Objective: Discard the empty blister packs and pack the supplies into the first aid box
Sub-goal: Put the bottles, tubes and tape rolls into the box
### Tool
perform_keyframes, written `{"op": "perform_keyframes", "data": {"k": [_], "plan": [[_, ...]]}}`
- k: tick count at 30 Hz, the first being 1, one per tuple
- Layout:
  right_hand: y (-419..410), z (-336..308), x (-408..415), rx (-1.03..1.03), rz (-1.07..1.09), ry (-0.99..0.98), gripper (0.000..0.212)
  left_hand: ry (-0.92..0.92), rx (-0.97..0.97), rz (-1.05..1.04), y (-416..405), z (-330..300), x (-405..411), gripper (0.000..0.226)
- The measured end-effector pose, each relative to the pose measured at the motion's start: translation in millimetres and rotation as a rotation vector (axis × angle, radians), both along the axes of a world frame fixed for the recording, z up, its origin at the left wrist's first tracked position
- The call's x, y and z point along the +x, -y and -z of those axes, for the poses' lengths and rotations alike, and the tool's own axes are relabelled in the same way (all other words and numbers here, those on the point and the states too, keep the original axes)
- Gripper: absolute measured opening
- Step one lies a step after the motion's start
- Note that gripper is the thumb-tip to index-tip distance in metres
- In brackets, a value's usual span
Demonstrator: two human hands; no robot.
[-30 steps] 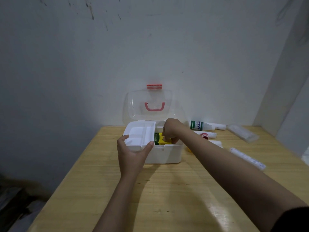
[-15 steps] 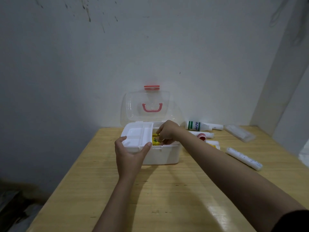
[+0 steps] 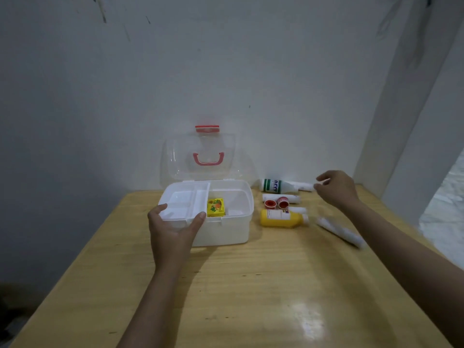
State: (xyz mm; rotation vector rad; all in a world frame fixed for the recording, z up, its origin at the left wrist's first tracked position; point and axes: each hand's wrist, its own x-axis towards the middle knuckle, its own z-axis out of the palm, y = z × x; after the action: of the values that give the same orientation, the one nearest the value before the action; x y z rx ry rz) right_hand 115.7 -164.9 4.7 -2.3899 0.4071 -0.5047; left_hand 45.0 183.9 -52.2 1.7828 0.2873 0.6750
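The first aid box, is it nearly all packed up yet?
Not yet. Only a small yellow carton lies in the white plastic first aid box. The left hand grips its white inner tray; the right hand reaches over the table, seemingly empty. The yellow bottle, green-labelled white bottle, red-capped tubes and long white tube lie outside.

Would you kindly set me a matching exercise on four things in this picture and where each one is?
Things:
1. yellow carton
2. yellow bottle
3. left hand
4. right hand

Places:
A. lying on the table, right of the first aid box
B. in the air above the far right items, holding nothing
C. inside the box, beside the white tray
D. on the tray's near edge

Pairs: 1-C, 2-A, 3-D, 4-B
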Motion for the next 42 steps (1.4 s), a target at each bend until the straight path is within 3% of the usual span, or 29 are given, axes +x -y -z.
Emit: {"op": "perform_keyframes", "data": {"k": [4,9,15,19,23,26,34,42], "plan": [[48.0,35.9,9.2,-0.058,0.239,-0.140,0.054,0.014,-0.005,0.004,0.6,1.4,-0.5,0.079],[70.3,60.8,13.4,-0.045,0.203,-0.267,0.054,0.011,0.010,-0.007,1.8,2.1,1.7,0.083],[74.5,66.0,5.6,0.121,0.172,-0.069,0.043,0.021,0.010,-0.002,1.2,3.4,2.2,0.083],[67.4,52.9,-12.4,0.271,0.167,0.181,0.040,0.034,0.011,-0.002,1.6,3.9,1.8,0.083],[40.3,26.8,-43.3,0.498,0.041,0.421,0.035,0.044,0.002,0.003,2.0,5.2,2.3,0.082],[11.3,9.4,-61.1,0.535,-0.116,0.466,0.023,0.028,-0.002,0.003,1.9,5.5,2.7,0.083],[-68.2,-25.6,-66.9,0.442,-0.471,0.314,0.011,0.016,-0.012,0.017,3.4,1.0,-1.8,0.084],[-129.8,-27.4,-34.4,0.239,-0.583,0.026,0.018,0.043,-0.018,0.018,2.6,0.5,-3.2,0.082]]}}
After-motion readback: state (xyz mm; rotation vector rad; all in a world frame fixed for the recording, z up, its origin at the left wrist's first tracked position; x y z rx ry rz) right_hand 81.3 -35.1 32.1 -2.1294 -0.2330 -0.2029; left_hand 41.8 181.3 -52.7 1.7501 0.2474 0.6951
